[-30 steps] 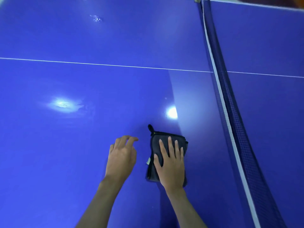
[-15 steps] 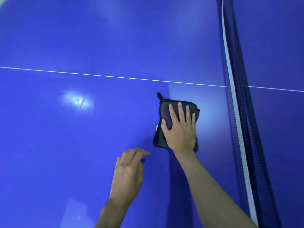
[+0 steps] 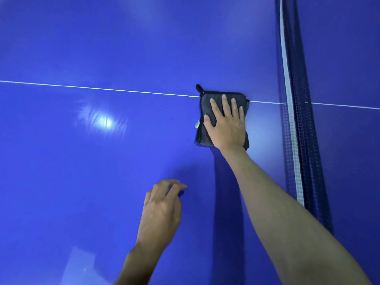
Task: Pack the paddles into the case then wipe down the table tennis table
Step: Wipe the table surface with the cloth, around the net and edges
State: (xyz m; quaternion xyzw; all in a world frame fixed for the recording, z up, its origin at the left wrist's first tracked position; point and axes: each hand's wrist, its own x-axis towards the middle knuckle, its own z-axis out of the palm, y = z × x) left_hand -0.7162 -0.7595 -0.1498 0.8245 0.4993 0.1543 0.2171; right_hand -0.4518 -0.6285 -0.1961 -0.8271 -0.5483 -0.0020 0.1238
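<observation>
Since half a second ago the right hand [image 3: 227, 126] has pushed the folded grey cloth [image 3: 205, 103] farther up the blue surface [image 3: 102, 182], so its top edge now covers the white centre line [image 3: 102, 89], where before it lay short of it. That hand lies flat on the cloth, fingers [image 3: 225, 104] straight and slightly spread, thumb out to the left, pressing down without curling round it. A small black loop sticks up from the cloth's top left corner. The net [image 3: 294, 140] stands near, to the right of the cloth. The left hand [image 3: 160, 210] stays lower down, its fingers loosely bent, the tips at or just over the surface, holding nothing.
</observation>
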